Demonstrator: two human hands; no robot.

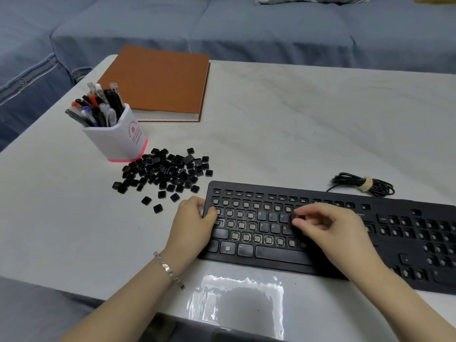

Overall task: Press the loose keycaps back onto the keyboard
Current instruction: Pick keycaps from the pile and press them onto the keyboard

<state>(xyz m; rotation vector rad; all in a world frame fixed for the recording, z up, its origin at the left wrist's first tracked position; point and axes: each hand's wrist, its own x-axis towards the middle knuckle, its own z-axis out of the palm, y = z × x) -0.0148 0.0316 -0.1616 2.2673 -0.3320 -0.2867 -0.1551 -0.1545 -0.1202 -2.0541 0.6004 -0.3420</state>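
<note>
A black keyboard (249,191) lies across the white table, most of its switches bare; a few caps such as R, T, Y, F, H, G, the space bar and bottom-row keys sit in place. A heap of loose black keycaps (164,172) lies left of and behind the keyboard. My left hand (195,222) grips the keyboard's left edge, thumb on top. My right hand (323,224) hovers over the middle rows and pinches a black keycap (294,217) between thumb and fingertips, right beside the Y key.
A white pen cup (118,138) full of pens stands behind the keycap heap. A brown book (158,82) lies at the table's back left. The keyboard's coiled cable (362,185) rests behind its right half. A blue sofa (246,28) runs beyond the table.
</note>
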